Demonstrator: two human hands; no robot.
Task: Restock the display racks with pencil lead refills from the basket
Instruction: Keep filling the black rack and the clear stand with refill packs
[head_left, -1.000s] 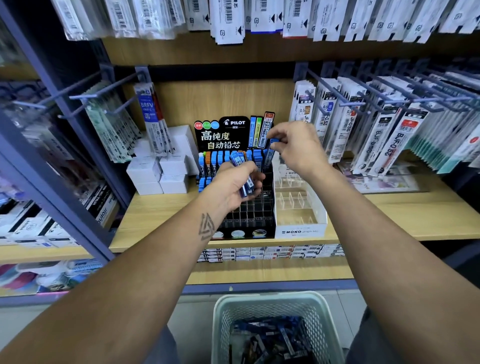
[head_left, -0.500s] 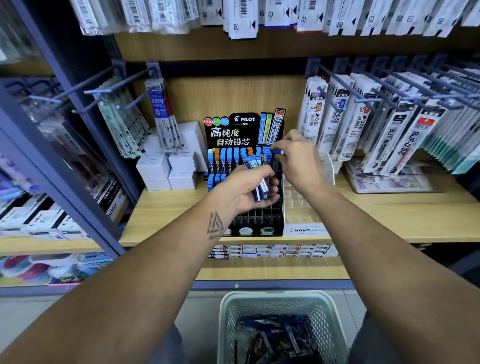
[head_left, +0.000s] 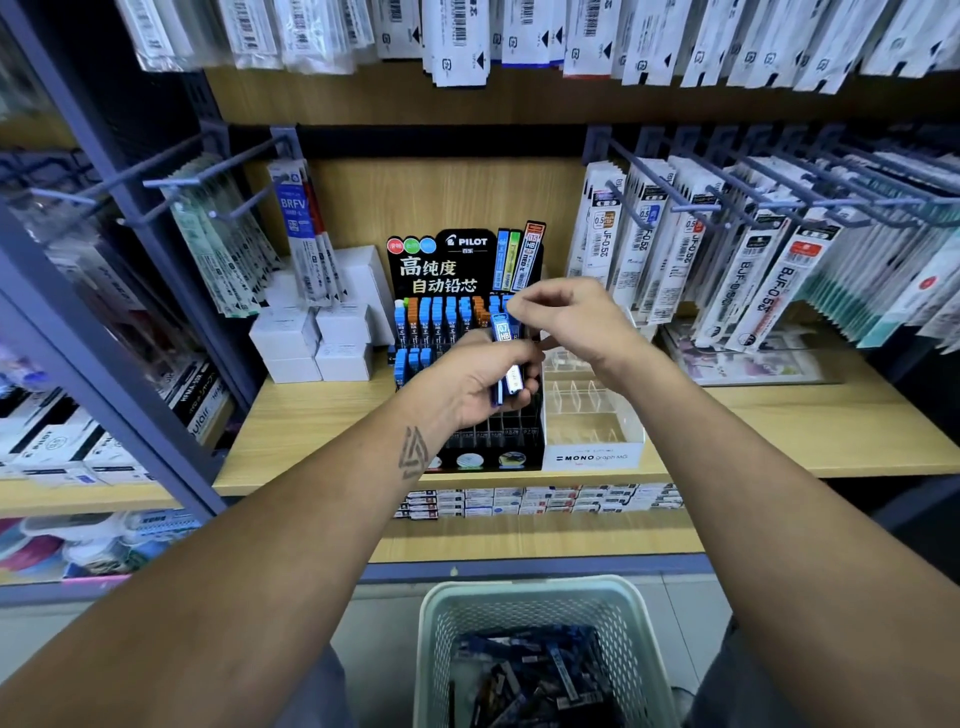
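The black Pilot lead rack (head_left: 467, 364) on the shelf (head_left: 311, 415) looks partly stocked: its back rows hold blue and orange refill cases, its front slots are mostly bare. The left hand (head_left: 483, 384) grips a few lead refills (head_left: 506, 358) before the rack. The right hand (head_left: 566, 317), fingers curled, pinches at the top of one. Beside it the clear Mono rack (head_left: 587, 410) stands empty. The basket (head_left: 441, 639) below holds many more refills.

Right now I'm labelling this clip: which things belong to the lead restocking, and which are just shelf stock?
Job:
left hand gripping lead refills
right hand
Pilot rack
basket

Just there:
white boxes
hanging pen refills
clear Mono tray
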